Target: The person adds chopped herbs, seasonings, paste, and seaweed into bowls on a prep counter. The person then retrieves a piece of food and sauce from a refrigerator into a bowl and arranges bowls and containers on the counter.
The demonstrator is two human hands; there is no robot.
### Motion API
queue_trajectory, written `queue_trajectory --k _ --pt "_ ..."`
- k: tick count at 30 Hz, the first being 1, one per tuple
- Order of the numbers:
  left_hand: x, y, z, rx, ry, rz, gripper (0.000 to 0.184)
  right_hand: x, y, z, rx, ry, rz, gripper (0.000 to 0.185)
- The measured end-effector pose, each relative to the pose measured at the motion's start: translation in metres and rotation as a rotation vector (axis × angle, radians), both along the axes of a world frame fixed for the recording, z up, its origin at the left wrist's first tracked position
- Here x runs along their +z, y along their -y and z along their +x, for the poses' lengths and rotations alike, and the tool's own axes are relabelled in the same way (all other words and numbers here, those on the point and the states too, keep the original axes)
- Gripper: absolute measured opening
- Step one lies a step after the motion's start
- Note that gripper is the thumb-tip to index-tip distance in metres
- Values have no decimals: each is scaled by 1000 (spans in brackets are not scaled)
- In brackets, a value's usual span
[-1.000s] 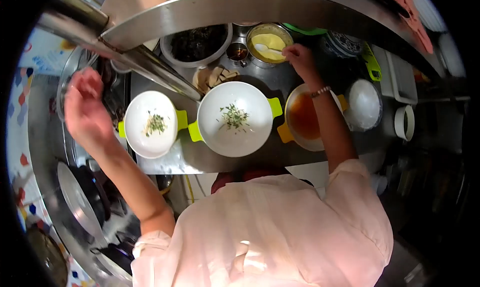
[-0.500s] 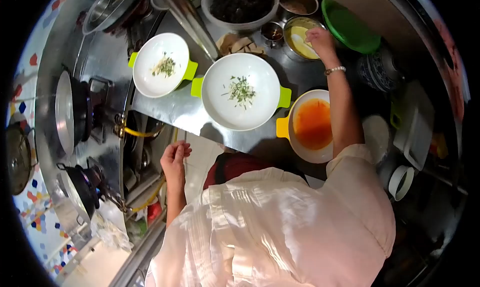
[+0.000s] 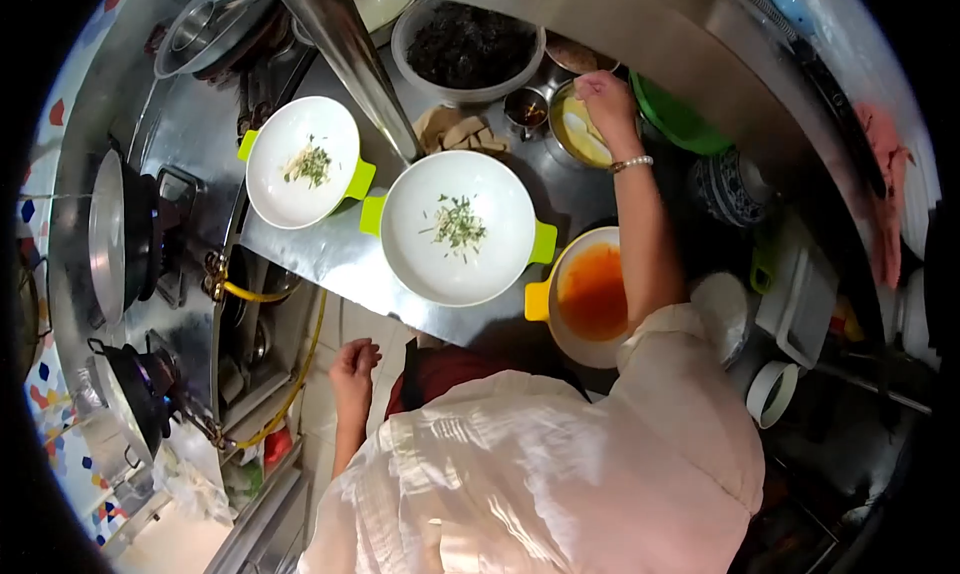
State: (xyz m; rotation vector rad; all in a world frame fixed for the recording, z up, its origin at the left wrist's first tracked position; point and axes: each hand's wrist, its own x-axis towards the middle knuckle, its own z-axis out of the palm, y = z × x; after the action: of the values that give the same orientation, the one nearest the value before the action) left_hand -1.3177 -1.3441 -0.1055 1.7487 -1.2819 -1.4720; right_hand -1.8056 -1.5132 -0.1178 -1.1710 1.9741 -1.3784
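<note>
My right hand (image 3: 608,104), with a beaded bracelet at the wrist, is closed over a metal pot (image 3: 562,146) of yellow liquid. Its fingers appear to grip a white spoon (image 3: 580,126) that dips into the pot; the grip itself is partly hidden. Below my right forearm sits a white bowl with yellow handles (image 3: 537,301), holding orange-red liquid (image 3: 592,294). My left hand (image 3: 355,362) hangs just off the counter's near edge, fingers loosely bent and holding nothing. Two white bowls with green handles, one larger (image 3: 420,259) and one smaller (image 3: 285,199), contain chopped green herbs.
A tub of dark food (image 3: 470,44), a small metal cup (image 3: 527,112) and a green basin (image 3: 685,124) line the back. A steel post (image 3: 355,64) rises beside the bowls. At left are stove burners with pans (image 3: 110,239); blue flame shows.
The view has shifted, so the counter's contents sit lower and further left. My right hand stays over the pot of yellow liquid, and my left hand still hangs beside the counter.
</note>
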Motion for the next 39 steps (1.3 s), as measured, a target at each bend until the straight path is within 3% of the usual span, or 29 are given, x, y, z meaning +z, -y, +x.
queue_trajectory --k 4,5,7,9,13,14,16,18,20,23,26,30,32,33,35,39 --pt "-3 4 0 9 -7 -11 15 -28 22 -33 -14 -448 -147 11" --pt "-2 5 0 9 0 -18 15 -54 35 -50 -52 -444 -173 9" --pt "-1 5 -1 11 6 -23 15 -48 41 -49 -87 -441 -196 8" --pt "-2 7 -2 8 20 -19 15 16 30 -18 -53 -72 101 6" --pt "-9 2 1 35 -36 17 16 -7 4 -27 -107 219 29 9" --pt "-9 1 1 28 -14 24 17 -27 -11 -41 -56 -212 21 10" --pt "-11 0 -1 19 4 32 17 -24 -39 -38 13 -699 42 13" --pt "-14 -2 -4 35 -1 39 17 5 -72 -12 26 -756 71 14" --pt "-14 -1 -8 14 15 40 17 19 -91 0 34 -645 487 21" --pt "-10 7 -16 -58 37 17 18 37 -94 12 73 -853 540 18" --pt "-4 13 -21 -107 50 -27 17 36 -91 9 81 -878 546 19" --pt "-4 13 -18 -111 51 -38 16 19 -80 -4 11 -731 477 17" --pt "-2 11 -18 -106 49 -25 16 11 -75 -15 15 -719 219 16" --pt "-1 10 -19 -99 42 -10 15 11 -74 -14 14 -718 218 16" --pt "0 5 -20 -103 20 -28 15 11 -70 -8 -98 -382 -3 14" --pt "3 0 -25 -93 13 4 15 9 -68 1 9 -174 -127 14"
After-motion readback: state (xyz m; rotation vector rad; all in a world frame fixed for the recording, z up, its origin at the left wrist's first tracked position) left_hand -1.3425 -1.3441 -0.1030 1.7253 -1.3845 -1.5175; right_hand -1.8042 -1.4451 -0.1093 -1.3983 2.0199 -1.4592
